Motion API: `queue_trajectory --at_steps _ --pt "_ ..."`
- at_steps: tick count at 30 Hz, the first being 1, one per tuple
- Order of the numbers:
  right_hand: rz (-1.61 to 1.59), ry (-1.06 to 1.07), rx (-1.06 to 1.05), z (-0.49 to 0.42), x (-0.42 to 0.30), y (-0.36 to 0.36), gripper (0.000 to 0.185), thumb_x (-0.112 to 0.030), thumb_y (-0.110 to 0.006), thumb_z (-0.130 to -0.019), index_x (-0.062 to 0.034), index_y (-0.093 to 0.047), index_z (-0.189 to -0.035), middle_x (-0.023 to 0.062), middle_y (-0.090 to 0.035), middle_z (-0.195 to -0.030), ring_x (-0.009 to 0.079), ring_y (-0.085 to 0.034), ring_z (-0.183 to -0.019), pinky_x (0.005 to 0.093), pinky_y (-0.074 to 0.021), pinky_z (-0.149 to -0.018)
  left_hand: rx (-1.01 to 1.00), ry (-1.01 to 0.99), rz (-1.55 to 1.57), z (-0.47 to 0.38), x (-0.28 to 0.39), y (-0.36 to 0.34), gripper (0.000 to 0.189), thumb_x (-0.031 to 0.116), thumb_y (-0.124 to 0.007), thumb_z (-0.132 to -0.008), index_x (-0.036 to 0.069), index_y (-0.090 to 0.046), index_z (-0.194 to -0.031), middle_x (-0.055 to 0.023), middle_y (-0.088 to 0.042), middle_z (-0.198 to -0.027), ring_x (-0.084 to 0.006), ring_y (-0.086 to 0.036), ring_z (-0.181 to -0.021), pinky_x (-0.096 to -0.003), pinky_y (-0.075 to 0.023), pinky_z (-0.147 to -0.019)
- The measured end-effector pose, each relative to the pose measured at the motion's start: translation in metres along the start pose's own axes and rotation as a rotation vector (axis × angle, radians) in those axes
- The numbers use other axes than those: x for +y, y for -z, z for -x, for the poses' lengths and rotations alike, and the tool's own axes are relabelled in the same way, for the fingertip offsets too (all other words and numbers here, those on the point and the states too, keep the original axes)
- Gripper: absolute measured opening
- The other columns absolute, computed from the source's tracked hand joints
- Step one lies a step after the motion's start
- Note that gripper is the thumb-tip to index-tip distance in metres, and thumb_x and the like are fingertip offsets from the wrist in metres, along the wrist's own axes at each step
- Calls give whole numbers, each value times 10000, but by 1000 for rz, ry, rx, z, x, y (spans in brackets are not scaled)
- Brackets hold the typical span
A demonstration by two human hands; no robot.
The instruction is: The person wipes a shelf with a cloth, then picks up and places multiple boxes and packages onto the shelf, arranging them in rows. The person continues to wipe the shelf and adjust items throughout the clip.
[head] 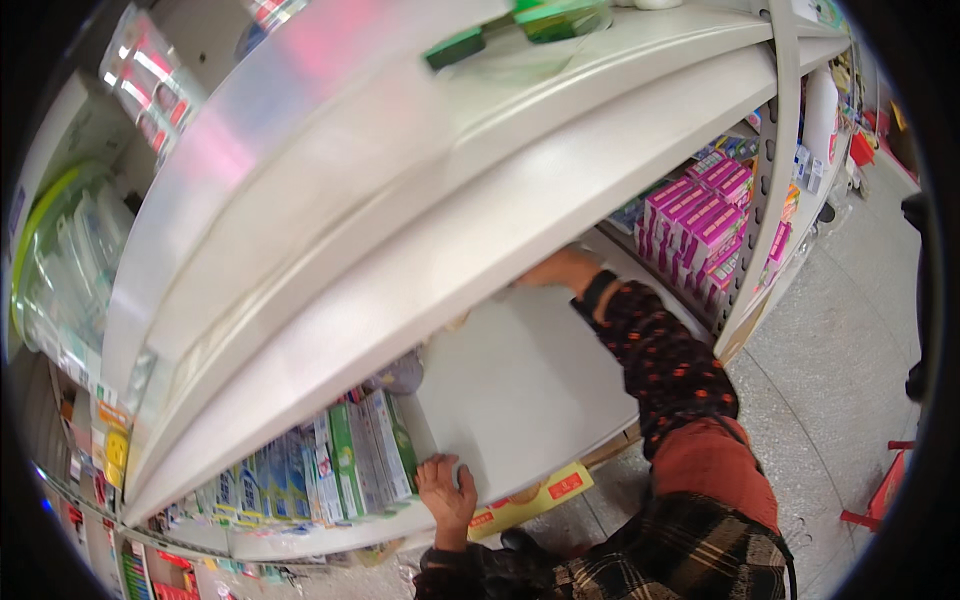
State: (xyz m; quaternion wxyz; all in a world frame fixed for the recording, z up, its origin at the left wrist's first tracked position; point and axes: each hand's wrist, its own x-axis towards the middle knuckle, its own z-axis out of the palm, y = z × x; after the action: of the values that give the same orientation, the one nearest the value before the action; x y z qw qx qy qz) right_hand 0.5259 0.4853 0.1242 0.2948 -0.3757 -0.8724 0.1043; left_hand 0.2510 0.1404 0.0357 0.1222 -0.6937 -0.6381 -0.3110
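Note:
My left hand rests at the front of the lower white shelf, its fingertips beside the nearest of a row of green-and-white boxes; it holds nothing. My right hand reaches deep over the same shelf, below the board of the upper shelf. The upper board hides part of its fingers, and whether they hold anything cannot be seen. A small pale object and a grey rounded item lie partly hidden towards the back.
Stacked pink boxes stand right of my right forearm, behind a perforated metal upright. Blue packages fill the lower left. A yellow carton sits under the shelf edge. A green-rimmed tub is at far left.

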Motion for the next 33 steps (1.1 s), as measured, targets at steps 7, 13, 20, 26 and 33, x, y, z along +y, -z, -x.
queue_trajectory --at_steps 7,13,20,26,33 --pt "191 -74 83 -52 75 -127 575 -448 -703 -812 -249 -602 -1341 88 -576 -1337 355 -524 -1239 596 -361 -1036 -34 50 9 2 1 0 246 68 -677 -768 80 -625 -1008 -132 -619 -1026 -369 -577 -971 -482 -450 -866" --pt "410 -416 110 -7 131 -74 589 -404 -693 -834 -280 -552 -1392 120 -527 -1385 403 -526 -1225 599 -406 -1000 -15 18 1 1 -1 -1 236 77 -673 -754 72 -632 -986 -132 -618 -1013 -365 -578 -940 -482 -460 -845" --pt "330 -452 -254 43 62 -49 605 -445 -690 -888 -217 -523 -1423 82 -348 -1579 416 -336 -1398 650 -317 -1087 66 -7 56 2 -4 -6 180 101 -652 -789 71 -626 -965 -150 -614 -980 -375 -561 -924 -488 -450 -817" --pt "258 -35 -352 133 -108 -65 616 -443 -742 -795 -295 -572 -1369 26 -429 -1533 366 -397 -1352 596 -372 -1024 85 31 127 9 -4 1 410 241 -603 -924 -5 -562 -1249 -234 -574 -1155 -424 -523 -1046 -508 -421 -938" --pt "-369 375 -359 189 -184 -63 593 -103 -747 -725 -183 -632 -1301 77 -575 -1394 346 -533 -1222 493 -412 -1044 204 106 266 12 -1 5 603 324 -571 -915 -25 -447 -1391 -287 -493 -1282 -464 -470 -1159 -532 -360 -1040"
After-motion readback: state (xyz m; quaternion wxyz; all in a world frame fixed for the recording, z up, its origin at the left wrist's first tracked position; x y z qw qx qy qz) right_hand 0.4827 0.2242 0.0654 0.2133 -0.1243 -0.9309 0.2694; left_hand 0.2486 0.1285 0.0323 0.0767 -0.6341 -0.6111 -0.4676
